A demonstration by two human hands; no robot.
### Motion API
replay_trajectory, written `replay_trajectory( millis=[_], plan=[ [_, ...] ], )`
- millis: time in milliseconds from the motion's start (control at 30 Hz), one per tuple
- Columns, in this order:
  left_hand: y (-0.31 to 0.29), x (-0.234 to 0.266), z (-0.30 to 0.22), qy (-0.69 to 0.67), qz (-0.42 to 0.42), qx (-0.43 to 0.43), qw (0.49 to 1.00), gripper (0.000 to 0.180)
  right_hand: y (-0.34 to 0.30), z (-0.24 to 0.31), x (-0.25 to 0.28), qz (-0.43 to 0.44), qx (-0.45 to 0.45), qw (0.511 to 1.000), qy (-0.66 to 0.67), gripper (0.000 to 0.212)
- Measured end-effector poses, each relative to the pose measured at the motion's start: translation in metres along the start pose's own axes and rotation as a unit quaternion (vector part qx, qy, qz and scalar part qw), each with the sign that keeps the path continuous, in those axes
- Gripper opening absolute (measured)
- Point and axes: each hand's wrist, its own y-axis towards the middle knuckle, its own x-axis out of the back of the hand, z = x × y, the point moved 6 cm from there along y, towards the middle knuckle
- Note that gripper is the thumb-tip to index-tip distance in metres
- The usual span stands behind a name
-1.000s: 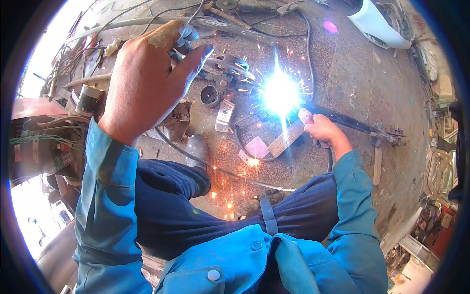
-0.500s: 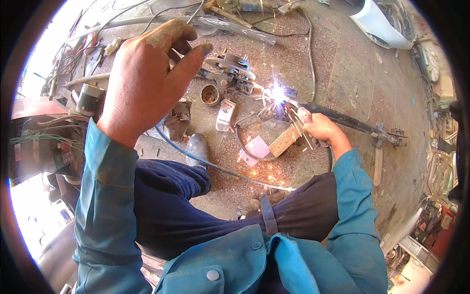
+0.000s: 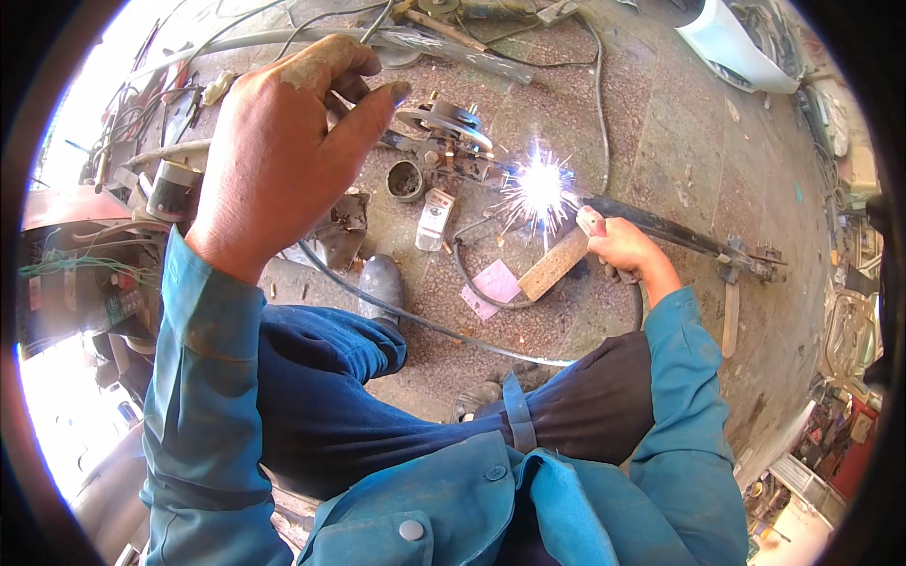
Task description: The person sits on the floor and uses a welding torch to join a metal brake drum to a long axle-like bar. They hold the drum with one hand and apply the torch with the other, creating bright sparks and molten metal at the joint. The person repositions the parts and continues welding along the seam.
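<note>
Gripping a handle, the right hand sits near sparks

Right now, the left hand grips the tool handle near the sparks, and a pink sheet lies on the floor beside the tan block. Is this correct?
No: the right hand, not the left hand, grips the tool handle near the sparks, as the head view shows. A pink sheet does lie on the floor beside the tan block.

Starburst glare, blown-out left, fisheye curvature
</note>
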Motion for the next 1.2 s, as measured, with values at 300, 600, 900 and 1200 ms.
replay_trajectory(
  millis=[300,600,900,1200],
  plan=[
    [-0.001,0.000,0.002,0.013,0.007,-0.002,1.000,0.028,0.000,-0.004,-0.003,0.011,-0.005,1.000,0.020,0.026],
    [0.000,0.000,-0.004,0.019,0.026,0.037,0.999,0.027,0.015,-0.021,-0.002,-0.024,0.061,0.997,-0.029,0.027],
    [-0.002,0.002,0.003,-0.003,-0.003,-0.008,1.000,0.028,-0.007,0.014,-0.004,0.016,0.003,1.000,0.019,0.022],
    [-0.001,0.000,0.000,-0.016,-0.002,0.000,1.000,0.029,0.006,-0.005,-0.003,-0.004,0.036,0.999,-0.032,0.025]
  ],
)
